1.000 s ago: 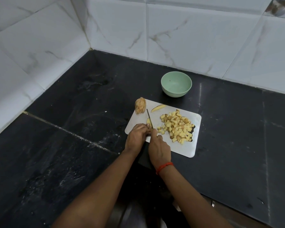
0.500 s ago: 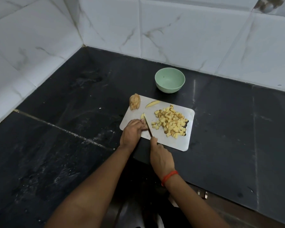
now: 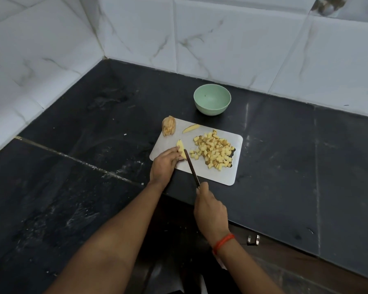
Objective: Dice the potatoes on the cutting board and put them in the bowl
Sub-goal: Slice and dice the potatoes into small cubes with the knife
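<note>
A white cutting board (image 3: 223, 176) lies on the black counter. A pile of diced potato (image 3: 214, 150) covers its right half. My left hand (image 3: 165, 164) presses a potato strip (image 3: 180, 150) onto the board's near left part. My right hand (image 3: 210, 211) grips a knife (image 3: 191, 167) whose blade tip rests beside that strip. A thin potato wedge (image 3: 191, 128) lies at the board's far edge, and a sliced potato chunk (image 3: 169, 128) stands at its far left corner. The mint-green bowl (image 3: 212, 99) sits behind the board with nothing in it.
White marble-look tiled walls (image 3: 232, 39) close the counter at the back and left, meeting in a corner. The black counter (image 3: 83, 187) has a seam line on the left and its front edge runs lower right. A small metal fitting (image 3: 253, 239) shows below that edge.
My right hand has drawn the knife back toward me, its blade sliding from over the strip to the board's near edge. The left hand stays on the potato strip. The view has shifted slightly.
</note>
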